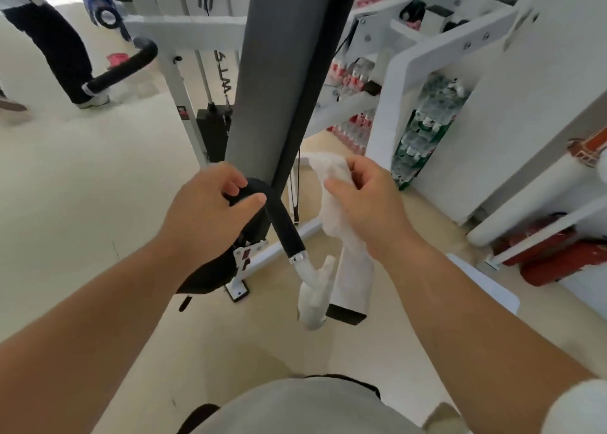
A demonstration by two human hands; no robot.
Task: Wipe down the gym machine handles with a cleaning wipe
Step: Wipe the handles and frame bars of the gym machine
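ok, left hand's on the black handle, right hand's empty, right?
No. The right hand isn't empty: it holds the wipe, per the head view. The left hand does grip the black handle.

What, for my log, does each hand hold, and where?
Left hand grips the black handle at its upper bend; right hand pinches the wipe near its top.

views: we have one, head-worn
facing: forward and down, wide-angle
range: near, just above the handle (290, 233)
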